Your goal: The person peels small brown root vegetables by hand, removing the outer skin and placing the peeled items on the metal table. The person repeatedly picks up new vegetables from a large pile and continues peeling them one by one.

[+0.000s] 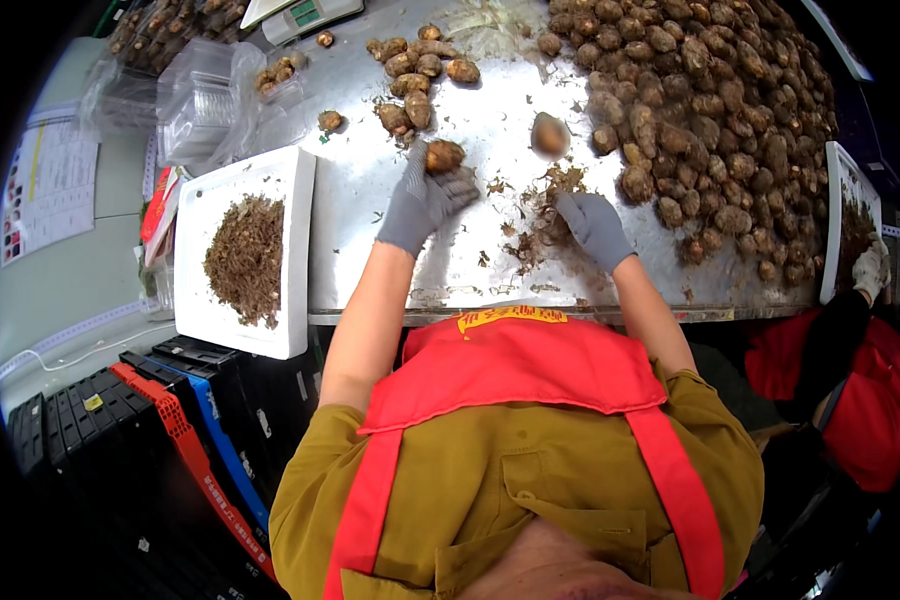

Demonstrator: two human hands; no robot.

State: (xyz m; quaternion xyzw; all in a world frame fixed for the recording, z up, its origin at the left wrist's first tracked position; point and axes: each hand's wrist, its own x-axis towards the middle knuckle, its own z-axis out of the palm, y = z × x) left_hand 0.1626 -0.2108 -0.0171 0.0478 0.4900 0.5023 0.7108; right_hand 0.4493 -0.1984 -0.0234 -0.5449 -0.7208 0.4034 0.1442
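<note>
My left hand, in a grey work glove, has a brown taro corm between its thumb and curled fingers, just over the metal table. My right hand, gloved alike, is at a scatter of brown root fibres and peelings; its fingertips are partly lost among them. Beyond that hand a single taro corm looks blurred. Past my left hand lies a small group of cleaner taro corms. A large heap of rough taro corms covers the table's right side.
At left, a white foam box holds fibrous trimmings. Clear plastic trays and a digital scale stand behind it. Folded crates are at lower left. At far right, another person's gloved hand touches another foam box.
</note>
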